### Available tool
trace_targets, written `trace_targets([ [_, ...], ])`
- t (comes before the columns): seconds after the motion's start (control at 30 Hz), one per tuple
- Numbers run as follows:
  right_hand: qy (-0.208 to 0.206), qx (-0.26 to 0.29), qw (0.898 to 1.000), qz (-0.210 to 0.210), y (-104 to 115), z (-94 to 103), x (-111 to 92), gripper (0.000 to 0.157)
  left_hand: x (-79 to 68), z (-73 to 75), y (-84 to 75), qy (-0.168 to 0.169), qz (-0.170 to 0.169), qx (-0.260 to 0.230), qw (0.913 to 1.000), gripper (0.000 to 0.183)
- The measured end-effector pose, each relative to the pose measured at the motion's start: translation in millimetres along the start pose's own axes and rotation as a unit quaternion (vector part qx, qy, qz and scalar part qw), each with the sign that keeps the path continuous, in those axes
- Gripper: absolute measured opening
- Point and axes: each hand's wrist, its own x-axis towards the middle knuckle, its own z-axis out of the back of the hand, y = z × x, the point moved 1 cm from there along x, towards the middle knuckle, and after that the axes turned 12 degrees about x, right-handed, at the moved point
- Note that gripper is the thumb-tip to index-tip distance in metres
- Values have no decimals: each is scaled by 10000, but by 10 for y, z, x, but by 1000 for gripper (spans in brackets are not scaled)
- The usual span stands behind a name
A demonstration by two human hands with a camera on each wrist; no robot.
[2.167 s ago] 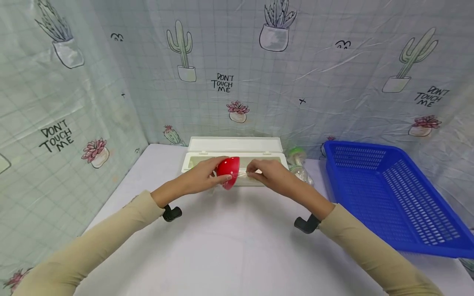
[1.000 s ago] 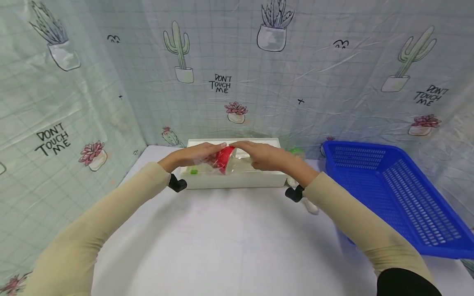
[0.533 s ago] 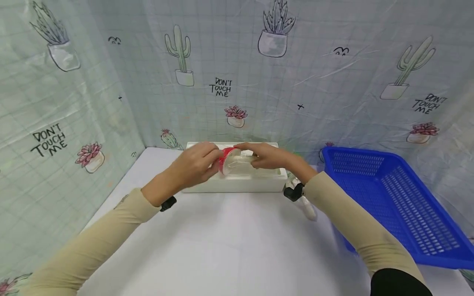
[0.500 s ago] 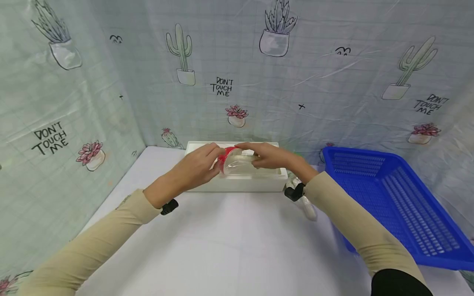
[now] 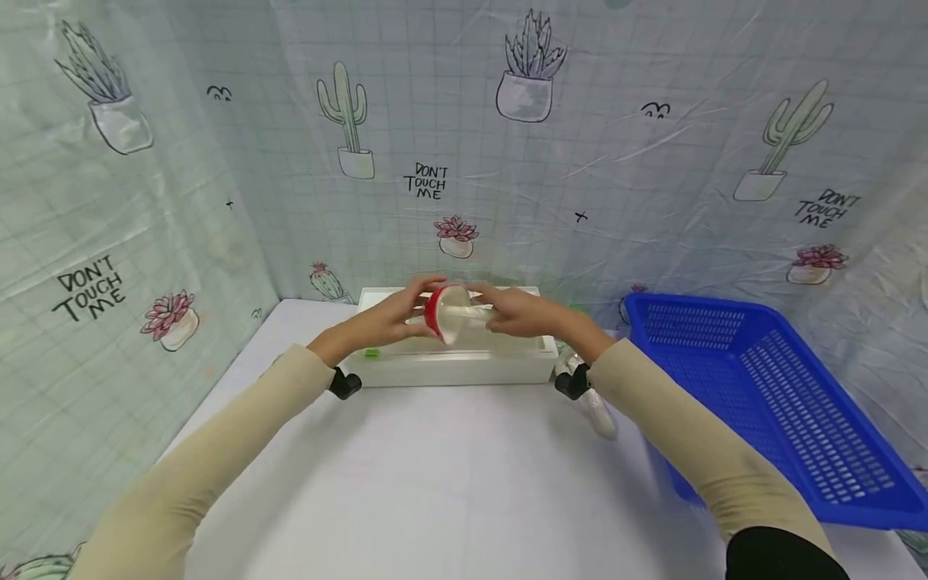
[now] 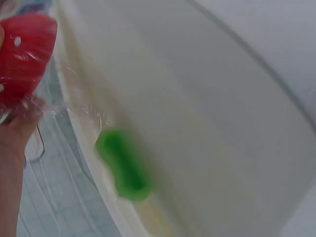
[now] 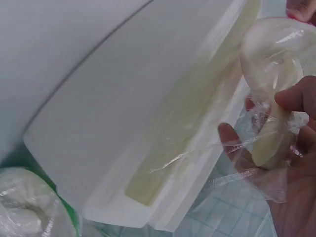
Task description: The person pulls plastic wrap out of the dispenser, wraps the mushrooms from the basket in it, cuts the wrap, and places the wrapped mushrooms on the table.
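Note:
A toy mushroom [image 5: 453,312] with a red, white-dotted cap and a pale stem is held sideways above the long white box [image 5: 457,370]. My left hand [image 5: 395,316] grips the red cap [image 6: 24,54] from the left, thumb below and fingers above. From the right, my right hand [image 5: 518,312] holds the stem [image 7: 271,136] between thumb and fingers. Clear plastic wrap [image 7: 266,182] covers the mushroom and hangs loose round the stem. The cap's white underside [image 7: 261,54] faces right.
A small green piece [image 6: 123,165] lies at the box's left end. Plastic-wrapped white things [image 5: 598,415], one with green near it, lie by its right end. A blue basket [image 5: 805,507] stands at the right on the white table [image 5: 464,483].
The right hand has gone from pinching near the cap's opening to holding the stem. Since half a second ago, the left hand has shifted its hold and now spreads round the cap.

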Motion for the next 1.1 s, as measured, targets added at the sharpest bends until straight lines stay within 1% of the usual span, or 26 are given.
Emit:
trace_targets([
  [0.07, -340, -163, 9990, 222, 16, 24, 38, 65, 34, 83, 42, 89, 130, -402, 9991, 81],
  [0.13, -794, -432, 9947, 489, 33, 58, 69, 59, 71, 161, 78, 136, 302, -602, 9976, 76],
  [0.23, -1377, -820, 9840, 775, 69, 113, 83, 47, 122, 257, 109, 165, 540, -654, 9963, 72],
  [0.33, -1620, -1140, 9759, 920, 86, 154, 70, 35, 159, 324, 123, 189, 706, -649, 9952, 71],
  [0.4, -1587, -1292, 9733, 1041, 92, 175, 55, 30, 175, 354, 126, 203, 798, -625, 9946, 71],
  [0.47, -1466, -1435, 9718, 1166, 96, 190, 37, 30, 181, 371, 131, 267, 900, -600, 9938, 71],
  [0.53, -1323, -1495, 9721, 1233, 96, 205, 25, 36, 183, 379, 136, 346, 1000, -596, 9926, 70],
  [0.6, -1177, -1459, 9746, 1226, 100, 221, 12, 44, 180, 382, 142, 440, 1112, -647, 9907, 69],
  [0.77, -884, -1386, 9816, 967, 137, 273, -21, 57, 180, 413, 142, 657, 1336, -751, 9860, 67],
  [0.83, -799, -1421, 9820, 949, 158, 287, -33, 56, 188, 424, 153, 718, 1342, -796, 9851, 66],
  [0.93, -780, -1482, 9806, 1016, 184, 307, -51, 51, 197, 438, 161, 755, 1305, -874, 9847, 64],
  [1.1, -940, -1709, 9738, 1172, 195, 350, -59, 48, 250, 493, 139, 562, 1258, -1074, 9846, 66],
])
